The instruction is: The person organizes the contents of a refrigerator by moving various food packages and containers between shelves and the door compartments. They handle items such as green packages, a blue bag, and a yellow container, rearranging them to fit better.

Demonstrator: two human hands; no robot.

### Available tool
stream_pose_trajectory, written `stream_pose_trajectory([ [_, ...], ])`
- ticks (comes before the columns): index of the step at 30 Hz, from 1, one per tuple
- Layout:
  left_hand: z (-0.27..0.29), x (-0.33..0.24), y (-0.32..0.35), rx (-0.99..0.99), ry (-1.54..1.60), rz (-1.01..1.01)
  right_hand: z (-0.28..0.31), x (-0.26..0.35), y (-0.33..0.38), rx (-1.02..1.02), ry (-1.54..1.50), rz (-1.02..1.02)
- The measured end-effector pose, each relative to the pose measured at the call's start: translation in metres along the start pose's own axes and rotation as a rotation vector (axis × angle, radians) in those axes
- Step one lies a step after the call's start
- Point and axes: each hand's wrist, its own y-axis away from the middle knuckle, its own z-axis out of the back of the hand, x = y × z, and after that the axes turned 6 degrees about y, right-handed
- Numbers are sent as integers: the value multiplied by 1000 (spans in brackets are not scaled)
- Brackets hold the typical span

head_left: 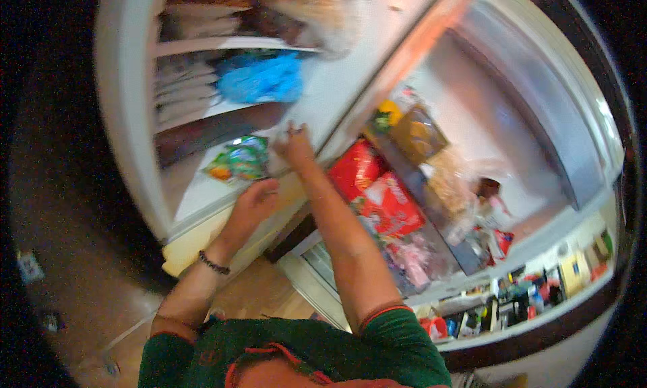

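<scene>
A green packet (244, 157) with some orange on it lies on the lowest white shelf of the cupboard. Just below and right of it, at the shelf's front edge, is my left hand (256, 198), its fingers loosely apart and nothing visible in them. A dark beaded bracelet (214, 262) circles my left wrist. My right hand (294, 146) reaches further in, to the right of the packet and close to the cupboard's white side wall. Motion blurs its fingers, so whether it holds anything is unclear.
Above sit a bright blue bundle (261, 76), stacked greyish folded items (183, 91) and brownish bagged things (283, 10). On the right, an open compartment has red packages (391, 202), a brown box (419, 133) and clear bags. Further right, a narrow shelf (519, 300) holds several small items.
</scene>
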Motion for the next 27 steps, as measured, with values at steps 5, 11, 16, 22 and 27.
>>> stream_pose_trajectory([
  [5,-1,-13,-21,-106,-171,-236,238,95,-9,-345,-458,109],
  [11,-123,-31,-38,252,-786,-702,540,-29,8,-559,221,-138],
  [16,-171,-25,-46,261,-809,-869,665,-199,-25,342,433,-713],
  [22,-169,-37,-53,207,-848,-984,681,-250,20,323,52,-1020],
  [27,-165,-47,-65,220,-865,-977,666,-231,11,409,19,-1133],
])
